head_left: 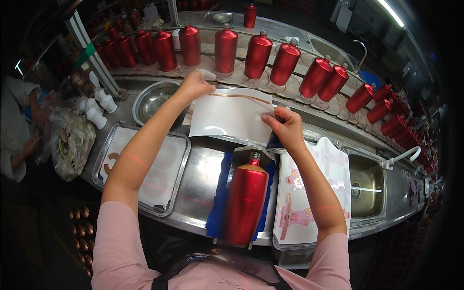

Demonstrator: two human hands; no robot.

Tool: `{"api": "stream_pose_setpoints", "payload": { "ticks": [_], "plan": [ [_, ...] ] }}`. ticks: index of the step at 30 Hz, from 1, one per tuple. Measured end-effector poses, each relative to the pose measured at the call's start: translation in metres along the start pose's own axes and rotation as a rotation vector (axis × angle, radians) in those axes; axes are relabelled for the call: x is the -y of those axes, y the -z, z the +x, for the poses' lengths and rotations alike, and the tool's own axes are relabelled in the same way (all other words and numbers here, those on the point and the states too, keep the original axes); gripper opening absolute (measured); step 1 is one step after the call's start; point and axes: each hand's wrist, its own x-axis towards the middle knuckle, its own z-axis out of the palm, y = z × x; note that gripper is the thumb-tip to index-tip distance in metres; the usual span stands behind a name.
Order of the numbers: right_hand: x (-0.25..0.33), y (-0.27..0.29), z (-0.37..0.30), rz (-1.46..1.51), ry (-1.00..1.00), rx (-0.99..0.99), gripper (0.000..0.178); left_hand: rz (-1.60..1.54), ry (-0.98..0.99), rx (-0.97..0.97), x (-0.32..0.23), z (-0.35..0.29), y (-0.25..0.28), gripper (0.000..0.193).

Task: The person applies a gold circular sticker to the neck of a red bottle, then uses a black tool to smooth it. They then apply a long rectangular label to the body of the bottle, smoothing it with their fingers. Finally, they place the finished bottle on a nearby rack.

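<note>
Both my hands are raised over the bench around a white sheet [229, 118] with a thin gold strip [241, 97] along its far edge. My left hand [194, 86] is closed at the sheet's far left corner, with something white around a finger. Whether it grips the sheet or the strip's end is hard to make out. On the right edge, my right hand [286, 124] pinches the sheet between thumb and fingers. Nearer to me, a red metallic bottle [246, 205] with a gold shoulder and uncapped neck leans back on a blue cloth [217, 212].
At left lies a tray [181, 181] of white sheets; a steel bowl [150, 104] sits beyond it. A white board [309, 193] with pink and gold decals lies right, beside a sink [369, 188]. Red bottles [225, 50] line a conveyor [203, 65]. Another person's hand [34, 142] is far left.
</note>
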Motion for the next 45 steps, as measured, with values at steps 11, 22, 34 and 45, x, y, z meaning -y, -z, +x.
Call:
{"api": "stream_pose_setpoints", "payload": {
  "ticks": [11, 22, 34, 45],
  "plan": [
    [-0.017, 0.004, 0.001, 0.138, -0.164, 0.019, 0.02, -0.16, 0.036, 0.0, -0.007, 0.0, 0.005, 0.06],
    [-0.026, 0.01, -0.003, 0.206, -0.273, -0.068, 0.027, -0.214, 0.104, -0.053, -0.002, 0.005, 0.005, 0.055],
    [-0.02, 0.025, 0.008, 0.313, -0.415, -0.098, 0.033, -0.138, 0.101, -0.05, 0.009, 0.036, -0.006, 0.057],
    [-0.035, 0.029, 0.01, 0.298, -0.408, -0.035, 0.031, 0.519, 0.089, -0.305, 0.029, 0.04, -0.004, 0.04]
  ]
}}
